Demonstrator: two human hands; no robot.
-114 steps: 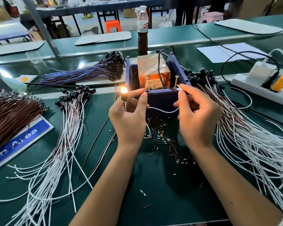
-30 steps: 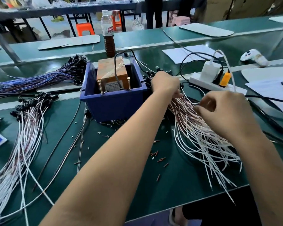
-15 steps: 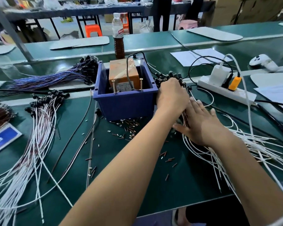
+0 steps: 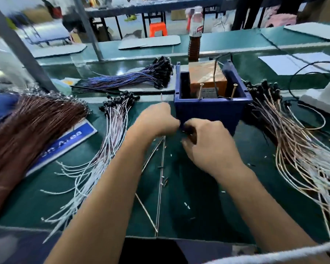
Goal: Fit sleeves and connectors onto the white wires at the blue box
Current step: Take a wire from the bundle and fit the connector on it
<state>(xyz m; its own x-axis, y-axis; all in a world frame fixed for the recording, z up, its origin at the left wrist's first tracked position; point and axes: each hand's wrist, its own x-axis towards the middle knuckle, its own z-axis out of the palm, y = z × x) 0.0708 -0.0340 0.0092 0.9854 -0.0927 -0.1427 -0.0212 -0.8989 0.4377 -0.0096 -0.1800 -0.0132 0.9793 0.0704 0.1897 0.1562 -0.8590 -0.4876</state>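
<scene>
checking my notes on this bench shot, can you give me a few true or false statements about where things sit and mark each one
1. Both hands, left hand and right hand, are close together in front of the blue box. True.
2. The blue box is empty. False: an orange block sits inside it.
3. A bottle stands behind the blue box. True.
4. The brown wire bundle lies to the right of the box. False: it lies at the far left of the bench.
5. White wires with black ends lie left of the hands. True.
</scene>
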